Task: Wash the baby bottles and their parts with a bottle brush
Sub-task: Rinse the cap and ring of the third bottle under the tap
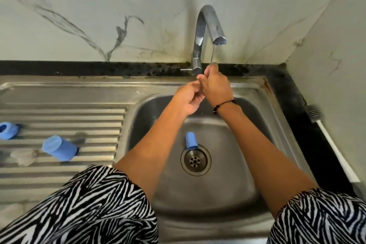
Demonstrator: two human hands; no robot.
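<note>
Both hands meet under the tap [210,25], where a thin stream of water falls onto the fingertips of my right hand [215,87]. My left hand [188,99] has its fingers curled against the right hand's thumb side. Whether anything small sits between them is hidden. A small blue cap [191,140] lies in the sink basin [247,125] just above the drain [195,160]. On the drainboard [59,113] lie a blue bottle part [59,148], another blue piece [8,130] at the left edge and a clear teat [22,157]. The bottle brush [334,144] lies on the right counter.
The dark counter edge [293,95] runs along the sink's right side and back. Marble wall [99,16] stands behind and to the right. A black cord bracelet [223,105] is on my right wrist. Zebra-print sleeves [99,204] cover the lower frame.
</note>
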